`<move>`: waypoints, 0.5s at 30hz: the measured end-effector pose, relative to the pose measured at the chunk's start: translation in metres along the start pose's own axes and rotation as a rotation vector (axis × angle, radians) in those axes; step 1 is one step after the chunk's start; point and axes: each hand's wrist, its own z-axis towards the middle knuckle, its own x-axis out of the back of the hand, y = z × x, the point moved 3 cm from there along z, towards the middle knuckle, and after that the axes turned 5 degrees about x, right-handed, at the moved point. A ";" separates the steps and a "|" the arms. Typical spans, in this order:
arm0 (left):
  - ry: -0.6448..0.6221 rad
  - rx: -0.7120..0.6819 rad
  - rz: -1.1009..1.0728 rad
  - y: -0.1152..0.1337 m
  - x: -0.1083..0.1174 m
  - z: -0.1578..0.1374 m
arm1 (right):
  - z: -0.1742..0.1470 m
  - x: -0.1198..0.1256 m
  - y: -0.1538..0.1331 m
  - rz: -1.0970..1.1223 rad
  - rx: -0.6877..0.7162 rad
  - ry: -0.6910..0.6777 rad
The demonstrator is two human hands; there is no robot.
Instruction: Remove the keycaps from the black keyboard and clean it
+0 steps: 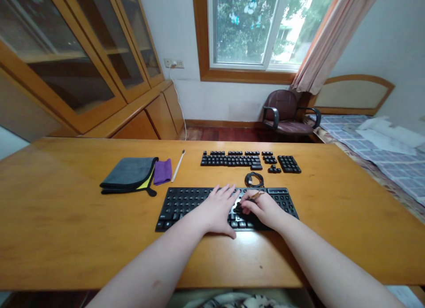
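A black keyboard base [186, 204] with its keycaps removed lies on the wooden desk [66, 219] in front of me. My left hand [219, 210] rests flat on its middle, fingers spread, pressing it down. My right hand [260, 208] is pinched on a small tool with a tan handle [255, 195], its tip at the keyboard between my hands. The removed black keycaps [232, 159] are laid out in keyboard order further back. A coiled black cable [254, 179] sits between the two.
A folded grey cloth [129, 175], a purple cloth [162, 171] and a thin white brush [178, 166] lie left of the keycaps. Wooden glass-door cabinets stand at left, a brown office chair [288, 115] under the window, a bed [381, 153] at right.
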 end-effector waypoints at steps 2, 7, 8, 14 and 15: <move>0.017 -0.009 -0.012 0.002 -0.001 0.001 | -0.002 -0.002 -0.003 0.014 0.001 -0.027; 0.062 -0.044 -0.052 0.013 -0.004 0.007 | -0.004 -0.003 -0.011 -0.159 0.022 -0.092; 0.067 -0.051 -0.058 0.015 -0.004 0.008 | -0.004 -0.003 -0.011 -0.209 0.032 -0.108; 0.060 -0.083 -0.100 0.018 0.002 0.006 | -0.010 -0.006 -0.017 -0.412 0.321 -0.139; 0.053 -0.082 -0.105 0.017 0.002 0.005 | -0.012 -0.008 -0.018 -0.441 0.386 -0.156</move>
